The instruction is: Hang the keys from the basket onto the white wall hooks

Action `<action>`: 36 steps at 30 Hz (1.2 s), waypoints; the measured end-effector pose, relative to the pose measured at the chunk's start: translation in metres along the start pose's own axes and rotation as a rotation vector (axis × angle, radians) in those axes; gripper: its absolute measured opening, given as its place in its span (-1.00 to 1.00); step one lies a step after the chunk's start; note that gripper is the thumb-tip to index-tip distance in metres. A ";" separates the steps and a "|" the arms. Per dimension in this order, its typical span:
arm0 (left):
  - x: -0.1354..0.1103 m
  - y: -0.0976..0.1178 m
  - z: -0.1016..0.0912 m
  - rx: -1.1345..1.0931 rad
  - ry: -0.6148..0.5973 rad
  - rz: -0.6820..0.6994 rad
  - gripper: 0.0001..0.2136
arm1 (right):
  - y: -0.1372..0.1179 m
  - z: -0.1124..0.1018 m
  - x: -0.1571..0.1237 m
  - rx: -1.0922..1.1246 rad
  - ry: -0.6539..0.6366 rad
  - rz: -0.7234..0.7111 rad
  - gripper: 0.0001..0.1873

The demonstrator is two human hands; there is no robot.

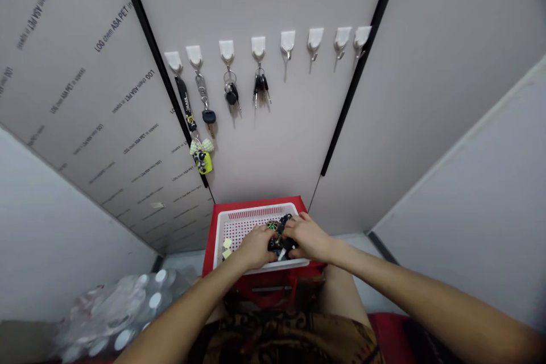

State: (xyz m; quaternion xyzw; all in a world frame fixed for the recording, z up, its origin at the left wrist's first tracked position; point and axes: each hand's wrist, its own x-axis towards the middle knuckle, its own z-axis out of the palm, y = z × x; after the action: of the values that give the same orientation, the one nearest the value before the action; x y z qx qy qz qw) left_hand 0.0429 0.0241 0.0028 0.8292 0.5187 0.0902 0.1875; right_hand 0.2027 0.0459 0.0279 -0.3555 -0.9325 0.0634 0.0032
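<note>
A white perforated plastic basket holds a dark, tangled pile of keys at its right side. Over the pile's left edge, my left hand has its fingers curled down among the keys. My right hand reaches in from the right, with its bent fingers closed around dark pieces of the same pile. Exactly which pieces each hand grips is hidden by the fingers. A round green-and-black item lies at the back of the pile. Small pale-yellow pieces lie at the basket's left.
Beneath the basket is a red surface. White adhesive hooks line the panel ahead; the left ones carry key sets and a strap with a yellow charm. Plastic-wrapped bottles stand at lower left.
</note>
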 end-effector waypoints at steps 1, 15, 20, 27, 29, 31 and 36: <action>0.001 -0.001 0.000 0.009 0.000 -0.009 -0.64 | 0.000 0.002 0.003 -0.027 0.016 0.001 -0.66; 0.002 -0.035 -0.019 -0.160 0.074 -0.226 -0.83 | 0.019 -0.006 0.008 0.298 0.166 0.090 -0.77; 0.006 -0.032 -0.034 -0.407 0.145 -0.241 -0.85 | 0.010 -0.006 0.015 0.367 0.234 0.048 -0.75; 0.011 -0.015 -0.071 -0.538 0.330 -0.169 -0.86 | -0.013 -0.004 0.039 0.587 0.220 -0.034 -0.78; 0.012 -0.014 -0.081 -0.599 0.390 -0.165 -0.86 | -0.020 -0.007 0.043 0.699 0.273 -0.009 -0.83; 0.014 -0.015 -0.088 -0.665 0.443 -0.185 -0.86 | -0.026 -0.013 0.046 0.809 0.342 -0.002 -0.82; 0.022 -0.011 -0.093 -0.858 0.575 -0.272 -0.88 | -0.039 -0.029 0.057 0.834 0.507 0.149 -0.86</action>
State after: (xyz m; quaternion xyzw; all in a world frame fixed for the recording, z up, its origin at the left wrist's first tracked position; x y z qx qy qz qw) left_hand 0.0115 0.0678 0.0828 0.5453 0.5684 0.4925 0.3701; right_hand 0.1357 0.0578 0.0588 -0.3940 -0.7695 0.3429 0.3675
